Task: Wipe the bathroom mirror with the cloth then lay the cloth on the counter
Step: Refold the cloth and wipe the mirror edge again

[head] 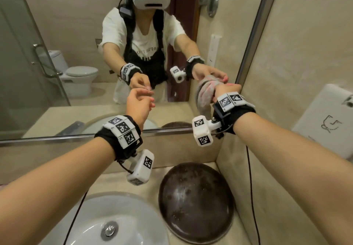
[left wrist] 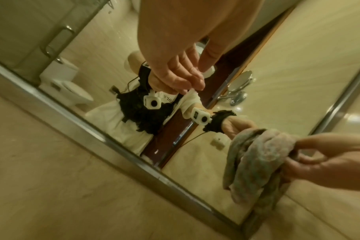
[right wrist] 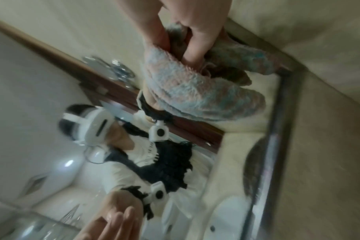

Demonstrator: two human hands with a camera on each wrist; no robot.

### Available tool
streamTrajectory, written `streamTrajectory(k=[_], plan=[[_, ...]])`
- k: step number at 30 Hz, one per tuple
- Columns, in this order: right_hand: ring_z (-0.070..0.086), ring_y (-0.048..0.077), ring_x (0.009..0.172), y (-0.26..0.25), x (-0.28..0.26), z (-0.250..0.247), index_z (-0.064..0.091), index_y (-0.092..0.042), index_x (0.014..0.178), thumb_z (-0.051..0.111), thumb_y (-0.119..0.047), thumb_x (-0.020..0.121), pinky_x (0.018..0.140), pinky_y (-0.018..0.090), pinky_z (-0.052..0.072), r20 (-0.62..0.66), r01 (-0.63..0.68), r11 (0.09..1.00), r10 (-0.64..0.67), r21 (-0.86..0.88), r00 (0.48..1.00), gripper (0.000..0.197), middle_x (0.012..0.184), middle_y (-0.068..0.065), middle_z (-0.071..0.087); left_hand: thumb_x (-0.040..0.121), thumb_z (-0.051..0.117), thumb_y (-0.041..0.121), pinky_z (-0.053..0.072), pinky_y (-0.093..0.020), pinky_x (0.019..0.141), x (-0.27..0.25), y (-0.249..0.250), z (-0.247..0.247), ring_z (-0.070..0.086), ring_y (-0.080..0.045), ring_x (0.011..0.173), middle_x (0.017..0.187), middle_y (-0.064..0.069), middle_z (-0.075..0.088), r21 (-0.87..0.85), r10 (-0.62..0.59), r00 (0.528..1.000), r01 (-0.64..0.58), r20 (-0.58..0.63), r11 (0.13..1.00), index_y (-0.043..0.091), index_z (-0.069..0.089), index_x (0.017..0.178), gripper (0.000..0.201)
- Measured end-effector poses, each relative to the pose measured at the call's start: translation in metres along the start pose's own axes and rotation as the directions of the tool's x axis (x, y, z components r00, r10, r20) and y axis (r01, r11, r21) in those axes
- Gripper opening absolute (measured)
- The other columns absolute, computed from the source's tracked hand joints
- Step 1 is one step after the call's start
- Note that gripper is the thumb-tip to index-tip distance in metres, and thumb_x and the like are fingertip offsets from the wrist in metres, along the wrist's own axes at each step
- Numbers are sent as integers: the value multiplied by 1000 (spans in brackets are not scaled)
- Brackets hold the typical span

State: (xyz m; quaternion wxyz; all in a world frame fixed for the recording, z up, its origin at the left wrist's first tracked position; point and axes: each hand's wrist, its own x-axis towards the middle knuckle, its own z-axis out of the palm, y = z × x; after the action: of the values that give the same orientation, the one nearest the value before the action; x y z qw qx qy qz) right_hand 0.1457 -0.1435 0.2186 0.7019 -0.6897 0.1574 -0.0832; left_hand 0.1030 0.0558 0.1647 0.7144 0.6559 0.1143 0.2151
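The mirror (head: 57, 84) fills the wall ahead, edged by a metal frame (head: 57, 138). My right hand (head: 226, 90) grips a bunched, fluffy grey-pink cloth (head: 205, 99) and holds it against the glass near the mirror's right edge. The right wrist view shows my fingers (right wrist: 193, 43) curled into the cloth (right wrist: 195, 92). The cloth (left wrist: 257, 162) hangs in folds below the right hand (left wrist: 323, 159). My left hand (head: 148, 101) is raised close to the glass, to the left of the cloth, fingers relaxed and holding nothing. The left hand (left wrist: 183, 78) also appears in its own wrist view.
Below the mirror runs a beige counter (head: 145, 179) with a white sink basin (head: 122, 216) and a dark round bowl (head: 196, 202) to its right. A white dispenser (head: 328, 118) hangs on the right wall. A black cable (head: 252, 187) runs down beside that wall.
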Motion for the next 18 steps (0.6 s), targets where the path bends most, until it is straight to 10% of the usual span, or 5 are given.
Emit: streamTrajectory(k=[2, 5, 10, 15, 18], plan=[[51, 19, 79, -36, -2, 6, 44, -16, 92, 49, -6, 89, 66, 19, 36, -244, 190, 977, -163, 92, 956, 12, 90, 1, 47, 83, 41, -13, 44, -20, 57, 5, 20, 6, 52, -12, 60, 95, -8, 63, -63, 25, 1000, -25, 1, 998, 17, 49, 82, 32], [57, 24, 102, -88, -15, 14, 41, -8, 129, 51, -7, 87, 70, 16, 32, -379, 448, 894, -414, 4, 828, 43, 114, 13, 55, 84, 44, -14, 45, -17, 54, 8, 41, 9, 53, -11, 59, 87, -6, 62, -107, 81, 997, -80, 5, 991, 17, 49, 81, 32], [42, 27, 130, -149, -24, 13, 27, -22, 148, 42, -14, 95, 104, 25, 30, -132, 608, 714, -679, -347, 722, 56, 140, 15, 43, 86, 47, -9, 47, -23, 59, 15, 79, 12, 58, -11, 62, 93, -8, 66, -125, 206, 978, -203, 11, 971, 18, 52, 83, 27], [23, 28, 139, -204, -37, 12, 19, -29, 149, 40, -19, 96, 115, 44, 11, 209, 571, 129, -847, -811, 489, 58, 148, 3, 36, 85, 49, -7, 48, -25, 60, 19, 110, 11, 61, -7, 65, 99, -10, 66, -147, 321, 947, -315, 24, 938, 18, 55, 84, 26], [22, 25, 141, -247, -35, 22, 12, -30, 150, 35, -24, 97, 116, 49, 2, 313, 599, 31, -830, -800, 461, 58, 152, 0, 32, 87, 49, -7, 51, -19, 60, 23, 131, 12, 62, -13, 79, 101, -12, 62, -122, 432, 901, -425, 38, 897, 10, 54, 92, 19]])
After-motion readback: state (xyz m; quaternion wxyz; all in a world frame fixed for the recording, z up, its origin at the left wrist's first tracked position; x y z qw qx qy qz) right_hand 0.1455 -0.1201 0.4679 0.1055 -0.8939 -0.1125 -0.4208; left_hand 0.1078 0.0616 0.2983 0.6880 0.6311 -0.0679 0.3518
